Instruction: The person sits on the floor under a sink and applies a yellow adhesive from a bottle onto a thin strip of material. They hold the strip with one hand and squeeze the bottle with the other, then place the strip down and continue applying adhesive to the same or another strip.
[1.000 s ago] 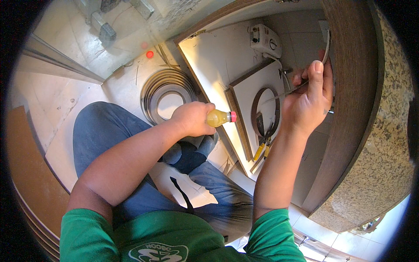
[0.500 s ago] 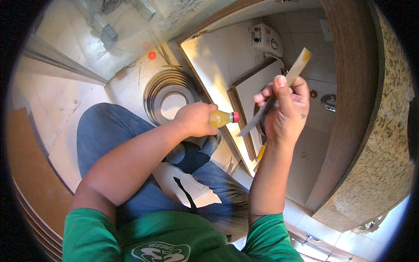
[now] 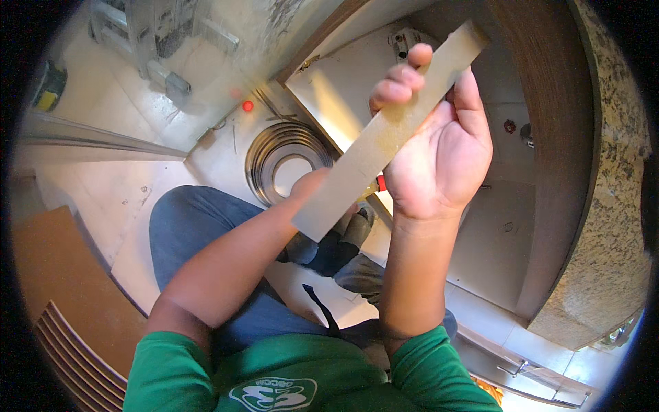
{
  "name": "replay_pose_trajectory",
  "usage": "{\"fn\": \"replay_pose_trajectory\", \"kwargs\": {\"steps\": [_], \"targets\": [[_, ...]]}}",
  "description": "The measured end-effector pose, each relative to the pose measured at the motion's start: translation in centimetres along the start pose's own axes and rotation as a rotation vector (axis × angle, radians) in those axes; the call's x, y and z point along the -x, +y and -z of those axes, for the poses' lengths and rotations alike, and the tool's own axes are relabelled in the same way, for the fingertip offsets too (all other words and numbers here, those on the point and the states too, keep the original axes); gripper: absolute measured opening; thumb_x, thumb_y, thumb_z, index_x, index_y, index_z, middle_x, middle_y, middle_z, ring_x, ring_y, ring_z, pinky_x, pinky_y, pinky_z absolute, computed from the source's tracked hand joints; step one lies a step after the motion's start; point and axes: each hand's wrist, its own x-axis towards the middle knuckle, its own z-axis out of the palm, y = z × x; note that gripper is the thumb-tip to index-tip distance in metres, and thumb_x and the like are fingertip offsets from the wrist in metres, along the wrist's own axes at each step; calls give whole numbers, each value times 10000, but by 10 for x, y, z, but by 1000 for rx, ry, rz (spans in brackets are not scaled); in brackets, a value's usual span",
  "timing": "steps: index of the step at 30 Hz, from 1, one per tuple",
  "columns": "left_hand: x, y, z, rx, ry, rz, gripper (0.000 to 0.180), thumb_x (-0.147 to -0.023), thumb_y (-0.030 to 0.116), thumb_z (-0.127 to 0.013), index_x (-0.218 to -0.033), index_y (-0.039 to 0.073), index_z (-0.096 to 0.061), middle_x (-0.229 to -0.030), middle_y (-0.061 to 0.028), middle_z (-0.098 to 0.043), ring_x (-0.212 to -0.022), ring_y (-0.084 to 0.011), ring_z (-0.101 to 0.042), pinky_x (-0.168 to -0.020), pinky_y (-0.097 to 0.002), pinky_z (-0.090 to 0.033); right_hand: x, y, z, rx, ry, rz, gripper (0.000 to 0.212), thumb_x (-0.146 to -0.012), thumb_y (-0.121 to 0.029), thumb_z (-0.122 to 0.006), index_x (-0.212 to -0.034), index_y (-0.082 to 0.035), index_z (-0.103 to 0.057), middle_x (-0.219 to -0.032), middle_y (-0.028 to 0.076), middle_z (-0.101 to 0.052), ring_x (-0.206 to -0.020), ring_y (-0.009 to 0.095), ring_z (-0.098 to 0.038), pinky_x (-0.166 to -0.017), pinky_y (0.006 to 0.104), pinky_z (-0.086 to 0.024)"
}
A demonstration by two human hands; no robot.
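Observation:
My right hand is turned palm up, its fingers and thumb gripping a long flat pale strip by its edges. The strip's broad face shows a yellowish, wet-looking smear in the middle. My left hand is closed around a small bottle of yellow liquid, mostly hidden behind the strip; only its red neck and a bit of yellow show. Behind my left hand, a coil of dark banding lies on the floor, apart from my fingers.
A loose red cap lies beyond the coil. To the right stands an open cabinet with a white panel and a granite edge. A brown board lies at the left. A metal ladder stands at the far left.
My right hand has turned palm up and brought the strip nearer, broad face showing. The strip now covers most of the bottle in my left hand. The whole view has shifted slightly.

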Motion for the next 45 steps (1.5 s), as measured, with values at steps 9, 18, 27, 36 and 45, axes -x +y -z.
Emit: {"fn": "replay_pose_trajectory", "kwargs": {"steps": [9,18,27,36,45], "targets": [[-12,-15,-14,107,-145,41,504,-700,404,-823,-1058,86,-665,-1032,-192,-724,-1001,-386,-684,-876,-460,-534,-26,20,-17,-207,-103,50,399,-1078,-251,-448,-1278,87,-522,-1270,208,-580,-1279,365,-507,-1179,532,-346],[-4,20,29,173,-242,211,495,-703,372,-797,-1089,86,-679,-1048,-205,-725,-1008,-383,-687,-875,-460,-535,-31,22,-24,-234,-129,67,349,-1077,-237,-458,-1285,34,-531,-1300,202,-581,-1309,376,-506,-1167,559,-376],[-9,4,17,36,-242,-28,401,-810,375,-712,-1093,91,-728,-1111,-209,-721,-1046,-393,-680,-904,-447,-541,-27,40,-31,-189,-95,103,306,-1076,-223,-469,-1292,-18,-540,-1331,196,-582,-1339,387,-504,-1156,586,-405],[-11,1,4,45,-201,48,447,-790,427,-733,-1058,69,-740,-1097,-226,-717,-1039,-407,-680,-893,-461,-545,-19,41,-13,-103,-83,177,319,-1075,-227,-481,-1302,-14,-546,-1347,198,-584,-1332,396,-521,-1145,579,-432],[-10,-4,-2,112,-139,44,468,-773,434,-740,-1057,62,-738,-1099,-236,-712,-1042,-404,-677,-915,-476,-530,-41,29,-14,-168,-240,79,360,-1076,-242,-474,-1304,30,-534,-1290,198,-599,-1246,378,-571,-1096,534,-489]]}}
